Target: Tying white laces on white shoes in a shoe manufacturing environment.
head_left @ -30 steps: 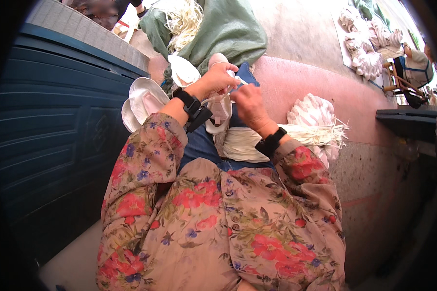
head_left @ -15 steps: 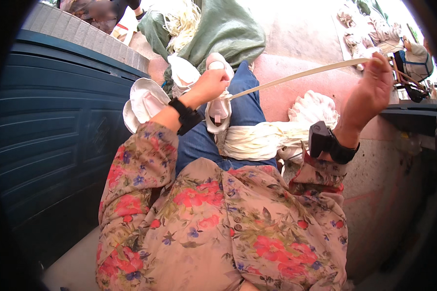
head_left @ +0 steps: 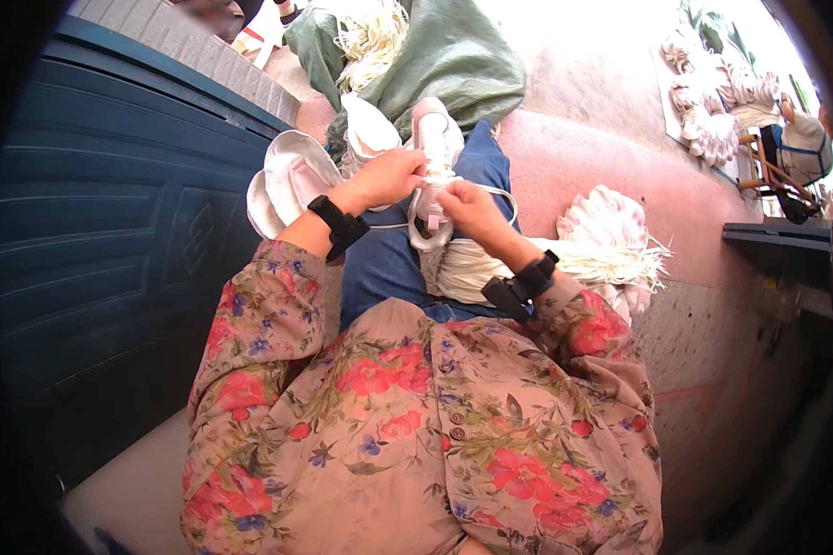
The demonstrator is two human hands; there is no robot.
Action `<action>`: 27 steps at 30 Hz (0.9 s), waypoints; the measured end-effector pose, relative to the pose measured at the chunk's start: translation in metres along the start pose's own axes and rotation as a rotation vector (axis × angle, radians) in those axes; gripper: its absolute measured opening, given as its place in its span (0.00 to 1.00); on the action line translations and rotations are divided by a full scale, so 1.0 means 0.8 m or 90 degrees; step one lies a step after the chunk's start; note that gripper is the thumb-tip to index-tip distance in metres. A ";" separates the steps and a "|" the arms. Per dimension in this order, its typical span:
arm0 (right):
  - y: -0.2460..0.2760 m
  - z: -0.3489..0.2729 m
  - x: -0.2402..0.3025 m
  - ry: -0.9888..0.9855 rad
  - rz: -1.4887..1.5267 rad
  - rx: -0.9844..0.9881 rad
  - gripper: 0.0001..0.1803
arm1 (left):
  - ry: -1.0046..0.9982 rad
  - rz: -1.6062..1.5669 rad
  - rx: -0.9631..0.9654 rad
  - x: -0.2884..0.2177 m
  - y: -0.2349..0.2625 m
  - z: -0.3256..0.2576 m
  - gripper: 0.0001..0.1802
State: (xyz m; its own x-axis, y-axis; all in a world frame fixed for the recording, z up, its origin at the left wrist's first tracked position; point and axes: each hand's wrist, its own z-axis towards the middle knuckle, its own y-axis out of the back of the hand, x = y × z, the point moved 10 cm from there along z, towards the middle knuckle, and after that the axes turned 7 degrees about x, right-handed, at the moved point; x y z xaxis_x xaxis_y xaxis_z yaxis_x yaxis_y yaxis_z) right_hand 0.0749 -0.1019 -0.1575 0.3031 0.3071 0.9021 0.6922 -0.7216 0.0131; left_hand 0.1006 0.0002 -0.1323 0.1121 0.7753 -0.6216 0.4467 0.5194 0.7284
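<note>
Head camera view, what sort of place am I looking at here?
Probably a small, informal shoe workplace: a pale shoe is in hand, a thick bundle of laces lies near it, and more laces rest on a green sheet. Whether it is indoors I cannot tell.

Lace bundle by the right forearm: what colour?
The lace bundle is creamy white; it shows best in the head view.

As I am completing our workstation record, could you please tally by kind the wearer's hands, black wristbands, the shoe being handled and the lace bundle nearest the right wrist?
Hands: 2
Black wristbands: 2
Shoe: 1
Lace bundle: 1
Total: 6
</note>
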 end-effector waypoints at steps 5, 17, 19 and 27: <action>-0.016 0.009 0.024 0.179 -0.316 -0.105 0.11 | 0.188 -0.363 0.016 0.039 0.003 -0.021 0.06; -0.049 0.016 0.058 0.203 -0.779 -0.199 0.02 | 0.152 0.152 -0.195 0.012 0.019 -0.044 0.08; -0.048 0.020 0.057 0.196 -0.791 -0.185 0.02 | 0.188 0.147 -0.185 0.015 0.011 -0.045 0.09; -0.024 0.011 0.046 0.226 -0.617 -0.173 0.08 | 0.232 0.013 -0.144 0.039 -0.030 -0.039 0.12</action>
State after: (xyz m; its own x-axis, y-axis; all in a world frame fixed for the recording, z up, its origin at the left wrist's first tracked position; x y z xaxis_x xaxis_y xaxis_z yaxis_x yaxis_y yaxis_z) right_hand 0.0783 -0.0710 -0.1281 -0.5371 0.6577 0.5282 0.3532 -0.3933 0.8489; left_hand 0.0658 0.0229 -0.1598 -0.2204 0.8415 -0.4932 0.2370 0.5367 0.8098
